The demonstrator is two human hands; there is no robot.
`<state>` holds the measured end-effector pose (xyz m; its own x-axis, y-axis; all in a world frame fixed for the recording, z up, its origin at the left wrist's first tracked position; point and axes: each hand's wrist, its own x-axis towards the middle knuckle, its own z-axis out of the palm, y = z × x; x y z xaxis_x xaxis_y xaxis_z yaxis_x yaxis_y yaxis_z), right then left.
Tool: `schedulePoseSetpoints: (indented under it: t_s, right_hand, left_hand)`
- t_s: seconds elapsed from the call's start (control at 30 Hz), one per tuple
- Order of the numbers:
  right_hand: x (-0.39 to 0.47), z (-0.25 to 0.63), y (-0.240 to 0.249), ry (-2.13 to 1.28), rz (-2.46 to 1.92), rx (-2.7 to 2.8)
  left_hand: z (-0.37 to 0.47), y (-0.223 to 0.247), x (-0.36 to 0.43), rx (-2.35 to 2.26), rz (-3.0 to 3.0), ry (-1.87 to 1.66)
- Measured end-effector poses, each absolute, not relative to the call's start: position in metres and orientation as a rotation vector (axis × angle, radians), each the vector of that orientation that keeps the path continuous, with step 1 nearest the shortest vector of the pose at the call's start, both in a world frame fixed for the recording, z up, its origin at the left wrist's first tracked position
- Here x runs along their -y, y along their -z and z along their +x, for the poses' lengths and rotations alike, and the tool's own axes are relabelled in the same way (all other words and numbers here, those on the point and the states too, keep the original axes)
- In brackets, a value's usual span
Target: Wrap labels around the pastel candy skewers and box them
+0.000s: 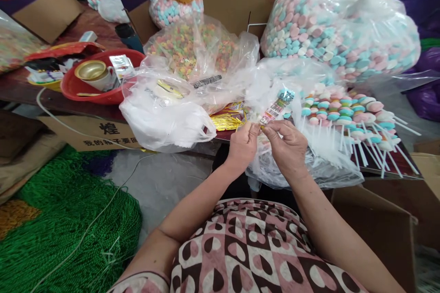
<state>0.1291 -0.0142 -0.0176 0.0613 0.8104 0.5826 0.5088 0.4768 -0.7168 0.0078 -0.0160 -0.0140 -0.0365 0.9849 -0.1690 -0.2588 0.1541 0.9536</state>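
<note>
Both of my hands meet at the table's front edge, fingertips pinched close together. My left hand (pixel 244 143) and my right hand (pixel 287 146) close on a small gold twist tie (pixel 261 127), mostly hidden by the fingers. Just beyond them a clear wrapped candy skewer (pixel 279 104), with a printed label and blue pieces at its top, slants away from the fingertips. A pile of gold twist ties (pixel 227 122) lies left of my left hand. Right of my right hand, many marshmallow skewers (pixel 343 112) with white sticks lie on clear plastic bags (pixel 305 171).
A large bag of pastel marshmallows (pixel 309 32) stands at the back right, a bag of colorful gummies (pixel 192 50) at the back centre. To the left are a white plastic bag (pixel 165 119) and a red basin (pixel 74 83). Green netting (pixel 85 210) covers the floor at lower left.
</note>
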Motion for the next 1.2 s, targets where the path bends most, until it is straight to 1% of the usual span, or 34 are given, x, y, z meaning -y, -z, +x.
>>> schedulePoseSetpoints:
  t_s: [0.07,0.13,0.27,0.37,0.43,0.5,0.57,0.7,0.8,0.9,1.03,1.1,1.2]
  right_hand:
    - [0.015,0.128,0.011,-0.400,-1.210,1.599]
    - [0.016,0.128,0.005,-0.440,-1.261,1.602]
    - [0.023,0.126,0.001,-0.379,-1.255,1.663]
    - [0.029,0.126,0.003,-0.355,-1.186,1.731]
    - [0.030,0.129,0.003,-0.362,-1.172,1.727]
    - [0.028,0.136,-0.001,-0.329,-1.200,1.686]
    - [0.022,0.144,-0.009,-0.239,-1.227,1.639]
    - [0.015,0.154,-0.030,-0.021,-1.202,1.599]
    - [0.024,0.150,-0.039,0.049,-1.130,1.701]
    - [0.040,0.142,-0.037,0.047,-1.027,1.856]
    - [0.053,0.137,-0.025,-0.105,-0.982,1.950]
    - [0.052,0.140,-0.020,-0.163,-1.034,1.915]
    - [0.045,0.148,-0.021,-0.130,-1.121,1.829]
  left_hand:
    - [0.007,0.019,0.014,-1.180,1.079,-1.266]
    - [0.008,0.022,0.014,-1.097,1.140,-1.254]
    - [0.008,0.018,0.011,-0.715,0.927,-1.230]
    - [0.001,0.001,0.007,-0.506,0.837,-1.168]
    - [-0.007,-0.015,0.007,-0.432,0.817,-1.202]
    - [-0.014,-0.029,0.012,-0.433,0.833,-1.270]
    - [-0.019,-0.036,0.021,-0.572,0.942,-1.289]
    - [-0.017,-0.030,0.037,-0.715,1.249,-1.145]
    - [-0.009,-0.020,0.035,-0.734,1.267,-1.028]
    - [-0.004,-0.020,0.025,-0.717,1.069,-0.955]
    - [-0.011,-0.030,0.017,-0.690,0.780,-1.050]
    - [-0.018,-0.033,0.020,-0.682,0.876,-1.045]
    - [-0.024,-0.028,0.029,-0.757,1.158,-0.888]
